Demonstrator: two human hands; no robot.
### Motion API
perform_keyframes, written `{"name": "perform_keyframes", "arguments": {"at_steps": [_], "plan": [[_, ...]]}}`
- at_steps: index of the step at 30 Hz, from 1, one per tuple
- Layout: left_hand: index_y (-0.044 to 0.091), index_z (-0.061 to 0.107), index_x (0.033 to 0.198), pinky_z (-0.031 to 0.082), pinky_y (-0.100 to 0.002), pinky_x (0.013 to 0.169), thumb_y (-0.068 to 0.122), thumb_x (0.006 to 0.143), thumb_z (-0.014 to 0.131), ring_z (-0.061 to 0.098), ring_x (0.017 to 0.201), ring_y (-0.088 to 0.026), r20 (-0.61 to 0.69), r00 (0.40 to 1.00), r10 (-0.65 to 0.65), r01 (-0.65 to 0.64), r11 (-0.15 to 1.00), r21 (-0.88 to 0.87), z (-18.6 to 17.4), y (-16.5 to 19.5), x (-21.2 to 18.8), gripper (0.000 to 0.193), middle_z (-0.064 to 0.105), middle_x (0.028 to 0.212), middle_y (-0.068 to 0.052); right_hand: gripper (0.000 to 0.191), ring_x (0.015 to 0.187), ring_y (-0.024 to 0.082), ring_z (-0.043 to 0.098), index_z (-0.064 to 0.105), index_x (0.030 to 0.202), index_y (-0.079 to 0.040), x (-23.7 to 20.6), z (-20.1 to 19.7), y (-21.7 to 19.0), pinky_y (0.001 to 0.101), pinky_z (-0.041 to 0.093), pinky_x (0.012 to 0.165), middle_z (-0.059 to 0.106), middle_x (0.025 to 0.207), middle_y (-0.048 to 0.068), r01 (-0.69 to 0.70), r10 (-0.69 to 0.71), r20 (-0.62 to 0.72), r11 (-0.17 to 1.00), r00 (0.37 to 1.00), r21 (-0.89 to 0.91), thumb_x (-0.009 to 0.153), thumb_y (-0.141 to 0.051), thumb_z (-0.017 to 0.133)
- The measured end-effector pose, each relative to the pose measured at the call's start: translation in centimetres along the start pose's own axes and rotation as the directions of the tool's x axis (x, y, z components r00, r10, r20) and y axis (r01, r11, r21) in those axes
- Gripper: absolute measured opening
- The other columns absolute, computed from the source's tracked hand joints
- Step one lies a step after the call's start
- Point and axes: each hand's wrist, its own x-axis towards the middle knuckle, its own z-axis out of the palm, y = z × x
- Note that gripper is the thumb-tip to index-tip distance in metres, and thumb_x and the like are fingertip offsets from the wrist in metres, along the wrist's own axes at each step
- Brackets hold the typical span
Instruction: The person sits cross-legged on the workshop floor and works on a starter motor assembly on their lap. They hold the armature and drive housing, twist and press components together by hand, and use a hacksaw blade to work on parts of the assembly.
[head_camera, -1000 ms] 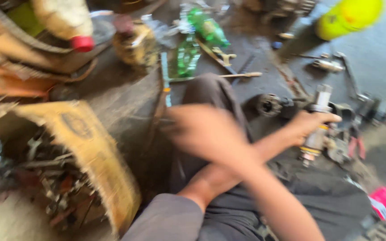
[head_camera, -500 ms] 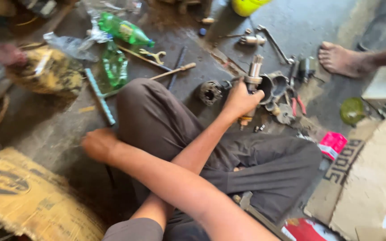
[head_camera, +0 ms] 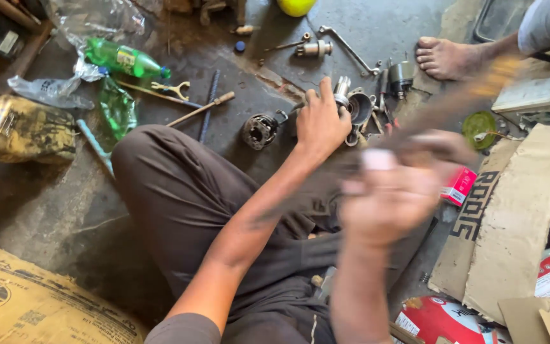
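- Left hand (head_camera: pixel 321 121) reaches across the knee and clamps its fingers on a metal shaft assembly (head_camera: pixel 344 95) standing on the oily concrete floor (head_camera: pixel 383 25), just beside a round cup-shaped housing (head_camera: pixel 359 108).
- Right hand (head_camera: pixel 393 194), motion-blurred, is clenched round a long stick-like tool (head_camera: pixel 459 95); its material I cannot tell.
- Green plastic bottle (head_camera: pixel 125 60) with a pale label lies upper left, crumpled clear plastic beside it.
- Small red carton (head_camera: pixel 458 186) sits by the brown printed cardboard sheet (head_camera: pixel 510 216).
- Tan printed sack (head_camera: pixel 27 306), lower left.
- Another person's bare foot (head_camera: pixel 447 57), upper right.
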Motion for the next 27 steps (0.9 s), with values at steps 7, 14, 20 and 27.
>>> {"name": "perform_keyframes", "arguments": {"at_steps": [7, 14, 20, 27], "plan": [[0.004, 0.044, 0.134, 0.059, -0.052, 0.067, 0.028, 0.08, 0.071, 0.071, 0.078, -0.041, -0.113, 0.992, 0.056, -0.029, 0.972, 0.233, 1.5, 1.4, -0.3, 0.065, 0.061, 0.106, -0.022, 0.061, 0.076, 0.015, 0.062, 0.036, 0.148, -0.008, 2.3, -13.2, 1.0, 0.0254, 0.047, 0.059, 0.061, 0.11, 0.011, 0.004, 0.001, -0.116, 0.999, 0.993, 0.042, 0.096, 0.013, 0.061], [0.011, 0.045, 0.136, 0.058, -0.051, 0.077, 0.032, 0.081, 0.073, 0.071, 0.092, -0.038, -0.156, 0.987, 0.03, -0.022, 0.998, 0.052, 0.5, 0.4, 0.6, 0.065, 0.063, 0.111, -0.017, 0.058, 0.067, 0.014, 0.061, 0.052, 0.147, 0.0, -2.2, -18.5, 4.4, 0.0251, 0.047, 0.054, 0.065, 0.092, 0.009, -0.306, 0.307, -0.074, 0.952, 0.949, 0.036, 0.088, 0.004, 0.052], [0.009, 0.04, 0.141, 0.049, -0.052, 0.093, 0.05, 0.082, 0.078, 0.057, 0.111, -0.04, -0.151, 0.97, 0.192, -0.193, 0.981, 0.009, -1.2, -1.2, -1.5, 0.081, 0.051, 0.122, -0.021, 0.027, 0.077, 0.014, 0.063, 0.05, 0.119, 0.015, -4.2, -17.2, 5.9, 0.026, 0.054, 0.071, 0.066, 0.093, 0.011, -0.435, 0.432, -0.228, 0.9, 0.873, 0.039, 0.111, -0.01, 0.056], [0.011, 0.042, 0.144, 0.039, -0.052, 0.111, 0.064, 0.084, 0.077, 0.048, 0.129, -0.037, -0.185, 0.982, 0.048, -0.069, 0.992, -0.109, -2.1, -4.0, -1.0, 0.088, 0.048, 0.134, -0.019, 0.069, 0.079, 0.015, 0.064, 0.027, 0.163, -0.011, -3.3, -16.0, 0.2, 0.0285, 0.055, 0.071, 0.069, 0.113, 0.007, -0.136, 0.125, -0.058, 0.943, 0.991, -0.303, 0.104, 0.007, 0.058]]}}
